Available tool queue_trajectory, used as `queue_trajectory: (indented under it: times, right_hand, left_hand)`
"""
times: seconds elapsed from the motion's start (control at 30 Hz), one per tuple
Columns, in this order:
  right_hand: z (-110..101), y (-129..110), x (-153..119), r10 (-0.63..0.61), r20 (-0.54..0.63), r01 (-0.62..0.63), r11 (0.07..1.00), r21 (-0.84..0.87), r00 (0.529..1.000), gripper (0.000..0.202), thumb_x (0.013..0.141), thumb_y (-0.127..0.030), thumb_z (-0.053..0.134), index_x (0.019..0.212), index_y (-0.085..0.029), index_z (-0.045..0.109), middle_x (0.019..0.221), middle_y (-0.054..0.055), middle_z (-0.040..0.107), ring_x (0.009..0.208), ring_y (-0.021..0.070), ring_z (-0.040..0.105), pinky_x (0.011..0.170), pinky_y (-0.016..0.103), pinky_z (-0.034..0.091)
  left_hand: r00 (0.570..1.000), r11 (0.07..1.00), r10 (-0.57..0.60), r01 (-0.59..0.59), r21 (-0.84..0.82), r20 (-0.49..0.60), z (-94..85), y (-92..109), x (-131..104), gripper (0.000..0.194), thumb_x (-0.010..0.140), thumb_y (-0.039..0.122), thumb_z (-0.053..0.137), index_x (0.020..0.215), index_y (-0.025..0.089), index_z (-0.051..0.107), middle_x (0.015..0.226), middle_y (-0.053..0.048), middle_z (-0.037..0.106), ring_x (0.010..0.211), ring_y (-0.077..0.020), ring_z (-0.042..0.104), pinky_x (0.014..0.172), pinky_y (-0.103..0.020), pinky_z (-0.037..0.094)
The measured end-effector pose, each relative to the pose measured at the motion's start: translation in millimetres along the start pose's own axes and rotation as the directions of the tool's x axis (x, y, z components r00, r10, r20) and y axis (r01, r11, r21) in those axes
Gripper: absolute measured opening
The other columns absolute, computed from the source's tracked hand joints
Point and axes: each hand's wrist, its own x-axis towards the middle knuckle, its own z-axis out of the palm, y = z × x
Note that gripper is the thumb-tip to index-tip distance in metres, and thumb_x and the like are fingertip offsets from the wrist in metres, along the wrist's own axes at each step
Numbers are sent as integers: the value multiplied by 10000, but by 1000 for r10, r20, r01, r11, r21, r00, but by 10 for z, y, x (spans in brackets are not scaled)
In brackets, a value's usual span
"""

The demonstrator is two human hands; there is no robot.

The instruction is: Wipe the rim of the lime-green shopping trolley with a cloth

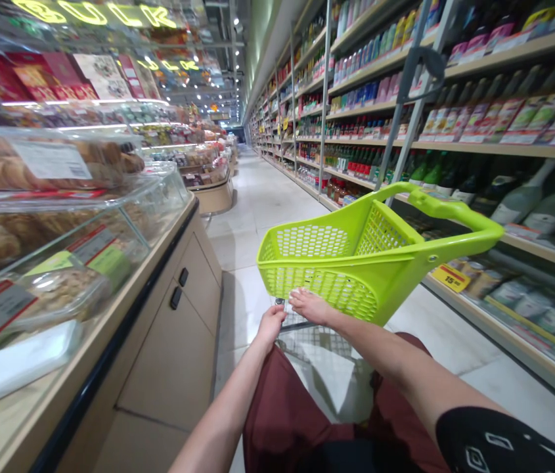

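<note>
A bright lime-green shopping cart [316, 263] with perforated plastic sides stands in front of me, its handle to the right. My left hand [272, 323] is closed low beside the basket's near corner. A small dark grey piece shows at its fingertips, but I cannot make out what it grips. My right hand [310, 307] is at the lower side of the basket, its fingers stretched out and slightly blurred. Something pale shows at those fingertips; I cannot tell whether it is held. Below both hands a thin grey metal bar is partly hidden.
On the left runs a wooden counter [173, 328] with packed baked goods [50, 161] behind clear panels. Shelves [504, 148] of bottles and cans line the right, with a yellow price tag [451, 278] low down. A tiled aisle [245, 184] stretches ahead between them.
</note>
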Motion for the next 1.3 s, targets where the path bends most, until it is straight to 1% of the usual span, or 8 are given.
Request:
queue_trajectory:
  times: [0.27, 0.5, 0.57, 0.73, 0.83, 1.1, 1.17, 1.3]
  right_hand:
    - [-654, 262, 115, 7, -349, -22, 999, -40, 937, 339, 907, -144, 305, 1189, -197, 484, 1323, 49, 405, 1304, 193, 173, 1032, 482, 232]
    - [-22, 90, -431, 44, -18, -45, 998, -54, 999, 255, 885, -188, 393, 1036, -177, 598, 1205, 67, 522, 1221, 202, 356, 1013, 428, 296]
    - [4, 35, -523, 67, -2, -67, 997, -29, 998, 257, 889, -209, 389, 1042, -194, 595, 1181, 66, 540, 1205, 192, 380, 974, 408, 350]
    - [-567, 160, -334, 45, -323, -56, 998, -24, 945, 314, 903, -181, 342, 1173, -202, 501, 1312, 52, 420, 1298, 203, 194, 1018, 470, 269]
    - [-756, 297, -285, 63, -381, -93, 994, -60, 923, 327, 895, -135, 334, 1177, -178, 494, 1323, 65, 402, 1309, 209, 147, 1029, 504, 232]
    - [-91, 120, -974, 137, -47, -140, 988, -59, 989, 275, 887, -181, 378, 1081, -185, 573, 1240, 70, 495, 1227, 210, 350, 1002, 436, 320]
    - [-184, 102, -998, 108, -74, -111, 993, -37, 991, 279, 891, -196, 376, 1101, -207, 560, 1250, 58, 488, 1243, 207, 325, 992, 449, 328]
    - [-723, 259, -828, 99, -309, -118, 992, -43, 946, 334, 893, -151, 353, 1198, -196, 479, 1319, 69, 408, 1305, 202, 169, 1027, 497, 245]
  left_hand:
    - [994, 958, 97, -81, 274, -46, 69, -15, 187, 288, 702, 142, 508, 983, 131, 571, 1029, -91, 624, 944, -166, 571, 835, -260, 405]
    - [980, 851, 190, -190, 490, 50, 228, -69, 91, 360, 692, 136, 512, 1051, 146, 547, 1128, -87, 581, 1046, -178, 524, 891, -260, 372]
    - [976, 820, 205, -209, 532, 67, 246, -66, 60, 365, 686, 135, 510, 1048, 144, 550, 1132, -91, 576, 1068, -185, 510, 897, -264, 368]
    - [964, 757, 251, -251, 603, 87, 304, 2, 65, 396, 698, 144, 483, 1090, 114, 525, 1167, -125, 541, 1103, -197, 477, 936, -276, 336]
    - [952, 722, 287, -290, 628, 110, 384, 44, 44, 402, 701, 141, 470, 1098, 105, 517, 1181, -126, 526, 1120, -192, 457, 968, -271, 303]
    - [910, 613, 348, -402, 680, 224, 567, 83, -160, 419, 696, 152, 466, 1110, 117, 519, 1198, -109, 505, 1119, -192, 445, 982, -277, 294]
    - [909, 584, 338, -405, 703, 243, 601, 70, -157, 433, 700, 161, 458, 1126, 104, 508, 1223, -123, 482, 1126, -201, 438, 981, -288, 297]
    - [902, 560, 351, -416, 717, 250, 682, 72, -136, 458, 699, 161, 448, 1150, 94, 492, 1248, -135, 459, 1152, -215, 414, 991, -304, 285]
